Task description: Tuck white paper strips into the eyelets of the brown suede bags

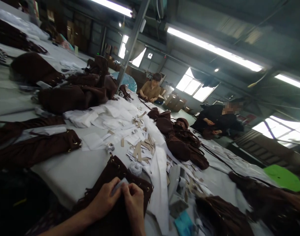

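Observation:
A dark brown bag (115,167) with metal eyelets along its top edge and fringe on one side lies right in front of me at the table's edge. Over it, my left hand (108,198) and my right hand (134,196) meet. The fingertips of both pinch a small, pale, translucent slip (120,185), perhaps plastic or paper. Just beyond the bag's eyelet edge sits a coil of white cord (135,168). A smaller white roll (110,147) rests to its left.
Brown bags lie at left (37,147) and in piles (73,96). White paper sheets (108,113) and beige strips (139,150) are strewn over the white table (64,170). A grey dispenser (176,183) stands at right. Two people (151,90) (214,119) work across the table.

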The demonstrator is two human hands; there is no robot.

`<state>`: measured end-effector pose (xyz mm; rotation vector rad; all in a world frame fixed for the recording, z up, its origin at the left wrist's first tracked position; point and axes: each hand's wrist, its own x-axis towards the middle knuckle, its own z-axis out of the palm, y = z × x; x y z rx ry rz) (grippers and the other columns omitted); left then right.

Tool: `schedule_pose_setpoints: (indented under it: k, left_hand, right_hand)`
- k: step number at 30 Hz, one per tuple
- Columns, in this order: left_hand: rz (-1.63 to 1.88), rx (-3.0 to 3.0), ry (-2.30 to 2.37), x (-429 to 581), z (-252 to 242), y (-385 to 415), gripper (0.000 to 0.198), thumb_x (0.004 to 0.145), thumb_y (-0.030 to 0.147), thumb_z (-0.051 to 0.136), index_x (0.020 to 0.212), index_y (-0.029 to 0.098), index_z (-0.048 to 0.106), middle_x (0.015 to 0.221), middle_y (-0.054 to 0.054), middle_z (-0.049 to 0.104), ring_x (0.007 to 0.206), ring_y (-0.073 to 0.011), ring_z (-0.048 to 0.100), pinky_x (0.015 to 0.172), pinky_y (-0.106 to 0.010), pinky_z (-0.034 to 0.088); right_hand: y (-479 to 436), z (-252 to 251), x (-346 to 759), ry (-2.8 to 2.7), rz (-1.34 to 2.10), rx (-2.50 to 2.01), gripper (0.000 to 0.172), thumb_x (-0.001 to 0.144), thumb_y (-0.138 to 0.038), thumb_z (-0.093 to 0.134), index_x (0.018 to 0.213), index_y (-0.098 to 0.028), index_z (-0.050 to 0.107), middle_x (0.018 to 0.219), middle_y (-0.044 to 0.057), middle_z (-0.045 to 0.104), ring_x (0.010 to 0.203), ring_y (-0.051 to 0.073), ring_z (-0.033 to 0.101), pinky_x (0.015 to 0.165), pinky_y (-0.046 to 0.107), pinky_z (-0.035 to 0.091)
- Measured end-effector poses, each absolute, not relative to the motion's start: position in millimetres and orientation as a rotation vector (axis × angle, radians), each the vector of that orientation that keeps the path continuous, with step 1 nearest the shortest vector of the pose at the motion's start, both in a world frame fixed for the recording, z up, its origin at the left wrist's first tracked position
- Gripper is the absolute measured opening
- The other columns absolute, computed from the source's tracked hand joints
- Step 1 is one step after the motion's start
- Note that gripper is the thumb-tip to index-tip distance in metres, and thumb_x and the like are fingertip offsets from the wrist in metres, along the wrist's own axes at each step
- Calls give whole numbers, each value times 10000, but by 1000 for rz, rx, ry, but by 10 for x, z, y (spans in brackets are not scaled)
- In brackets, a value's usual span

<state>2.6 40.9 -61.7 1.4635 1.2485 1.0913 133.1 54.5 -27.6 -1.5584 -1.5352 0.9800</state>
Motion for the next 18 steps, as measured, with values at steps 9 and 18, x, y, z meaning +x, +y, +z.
schedule_pose_setpoints:
  k: [9, 18]
  left_hand:
    - [1147, 1343, 1076, -45, -627, 423, 306, 900, 458, 473, 810, 175, 545, 719, 4, 559, 670, -136, 509, 633, -229, 396]
    - [1086, 820, 740, -82, -757, 528, 401, 807, 547, 580, 799, 147, 549, 574, 32, 545, 349, -36, 355, 309, -155, 197]
  right_hand:
    - [563, -376, 1284, -1648, 639, -1782, 481, 789, -539, 589, 418, -239, 523, 461, 19, 601, 457, 163, 532, 490, 288, 279]
    - [565, -434, 1210, -1650, 676, -1717, 524, 818, -606, 509, 456, -229, 483, 458, 19, 528, 453, 152, 459, 491, 291, 286]
